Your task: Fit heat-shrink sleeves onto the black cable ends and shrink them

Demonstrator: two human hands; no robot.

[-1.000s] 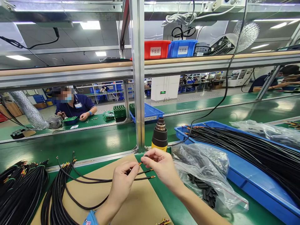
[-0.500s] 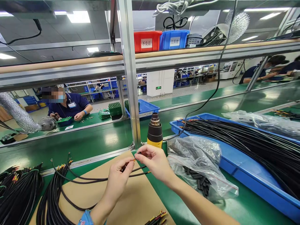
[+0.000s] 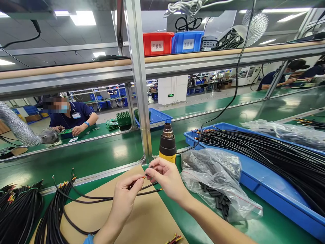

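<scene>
Shifted left, left hand (image 3: 125, 198) and right hand (image 3: 166, 179) pinch the cable tip (image 3: 144, 177).

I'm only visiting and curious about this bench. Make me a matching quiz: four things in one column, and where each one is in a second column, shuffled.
Things
1. heat gun
2. red bin
3. clear bag
4. thin wire

Places
A. on the upper shelf
B. pinched between the left hand and the right hand
C. standing upright just behind the hands
D. lying against the blue tray

Pairs: 1-C, 2-A, 3-D, 4-B
</scene>
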